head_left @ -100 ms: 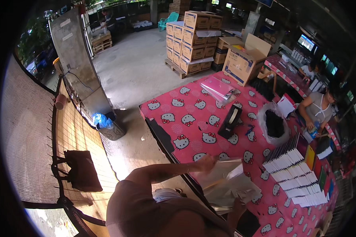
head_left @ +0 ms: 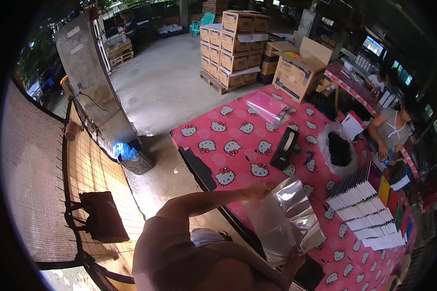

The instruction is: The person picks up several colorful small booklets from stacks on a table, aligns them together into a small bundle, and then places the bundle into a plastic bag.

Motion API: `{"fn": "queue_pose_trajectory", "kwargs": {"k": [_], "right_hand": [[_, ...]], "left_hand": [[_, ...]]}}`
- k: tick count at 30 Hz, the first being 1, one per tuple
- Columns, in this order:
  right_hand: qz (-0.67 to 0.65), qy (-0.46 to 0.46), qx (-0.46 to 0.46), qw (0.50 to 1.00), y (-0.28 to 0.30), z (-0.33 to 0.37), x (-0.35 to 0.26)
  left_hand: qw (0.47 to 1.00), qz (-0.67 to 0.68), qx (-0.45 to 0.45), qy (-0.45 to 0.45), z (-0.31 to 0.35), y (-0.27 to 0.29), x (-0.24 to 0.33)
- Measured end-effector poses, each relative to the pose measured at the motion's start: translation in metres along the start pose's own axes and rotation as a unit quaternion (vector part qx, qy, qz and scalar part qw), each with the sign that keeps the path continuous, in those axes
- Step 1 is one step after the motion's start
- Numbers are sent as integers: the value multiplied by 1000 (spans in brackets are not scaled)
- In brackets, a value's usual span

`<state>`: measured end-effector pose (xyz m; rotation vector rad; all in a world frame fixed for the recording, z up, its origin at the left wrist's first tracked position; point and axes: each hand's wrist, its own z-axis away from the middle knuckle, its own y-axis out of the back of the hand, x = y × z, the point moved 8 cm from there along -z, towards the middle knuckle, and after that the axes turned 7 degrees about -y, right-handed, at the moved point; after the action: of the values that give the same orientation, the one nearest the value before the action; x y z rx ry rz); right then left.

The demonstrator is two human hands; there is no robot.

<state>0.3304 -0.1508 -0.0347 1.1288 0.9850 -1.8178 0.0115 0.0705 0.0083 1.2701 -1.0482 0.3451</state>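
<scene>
A shiny clear plastic sheet [head_left: 285,213] stretches between my two hands over the near edge of the table. My left hand [head_left: 257,191] is closed at its upper left edge, fingers pinched together. At its lower edge my right hand [head_left: 293,258] grips the plastic, its fingers partly hidden by my arm and the sheet. Light glares off the creased right part. Beyond my hands a black tape dispenser [head_left: 284,149] stands on the table, with a small dark blue item [head_left: 309,157] beside it. Rows of stacked notebooks [head_left: 366,213] lie to the right.
The pink patterned table [head_left: 218,145] holds a pink plastic-wrapped pack [head_left: 269,107], an open carton [head_left: 296,80] and a clear bag with black contents [head_left: 339,149]. A co-worker [head_left: 391,128] is at the right. Stacked cartons [head_left: 234,53] stand behind; a bin [head_left: 138,162] is left.
The plastic sheet has risen and tilted, so its right part now catches bright light. My left hand has shifted slightly up; my right hand stays at the lower edge.
</scene>
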Motion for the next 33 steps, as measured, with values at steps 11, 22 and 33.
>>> {"fn": "queue_pose_trajectory", "kwargs": {"k": [11, 22, 33], "right_hand": [[113, -306, -23, 945, -83, 61, 30], [502, 231, 102, 827, -114, -96, -75], [693, 75, -63, 714, -110, -137, -32]], "left_hand": [[945, -221, -51, -237, -159, -9, 82], [928, -84, 362, 23, -125, 67, -13], [937, -129, 324, 7, -85, 87, -29]]}}
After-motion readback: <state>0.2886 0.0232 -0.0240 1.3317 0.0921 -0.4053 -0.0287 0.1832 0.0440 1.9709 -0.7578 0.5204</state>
